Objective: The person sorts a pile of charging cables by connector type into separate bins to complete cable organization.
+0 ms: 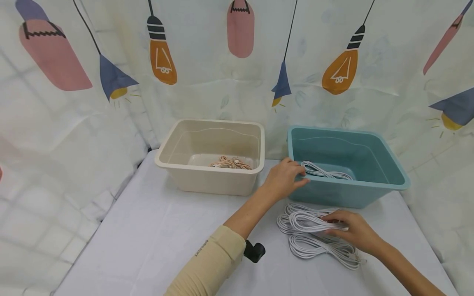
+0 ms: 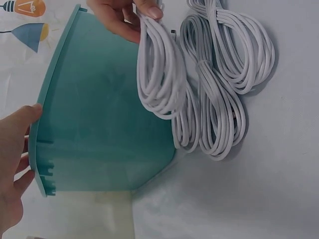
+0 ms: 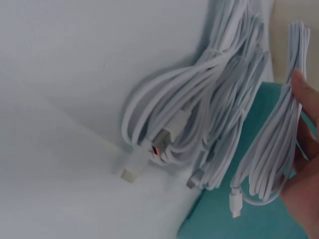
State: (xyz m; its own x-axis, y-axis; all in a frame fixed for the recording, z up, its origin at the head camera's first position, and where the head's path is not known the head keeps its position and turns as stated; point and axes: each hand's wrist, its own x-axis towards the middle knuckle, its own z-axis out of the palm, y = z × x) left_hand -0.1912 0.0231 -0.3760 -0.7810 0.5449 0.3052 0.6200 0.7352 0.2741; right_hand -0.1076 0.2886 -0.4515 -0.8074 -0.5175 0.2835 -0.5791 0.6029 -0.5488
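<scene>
My left hand (image 1: 283,179) grips the left front corner of the rim of a teal plastic bin (image 1: 344,192), thumb on one side and fingers on the other. My right hand (image 1: 357,231) pinches a coiled white USB cable (image 1: 309,222), raised just in front of the bin. Below it, more coiled white cables (image 2: 219,119) lie on the table, their plugs showing in the right wrist view. Inside the teal bin rests another white cable coil (image 1: 326,170). The held coil (image 3: 266,154) hangs bunched from my right fingers, one small plug dangling.
A cream bin (image 1: 207,176) stands left of the teal one, with orange-tan coiled cables (image 1: 231,163) in it. White cloth covers the table (image 1: 148,238). A patterned curtain (image 1: 207,94) hangs right behind both bins. A black device (image 1: 254,251) sits at my left wrist.
</scene>
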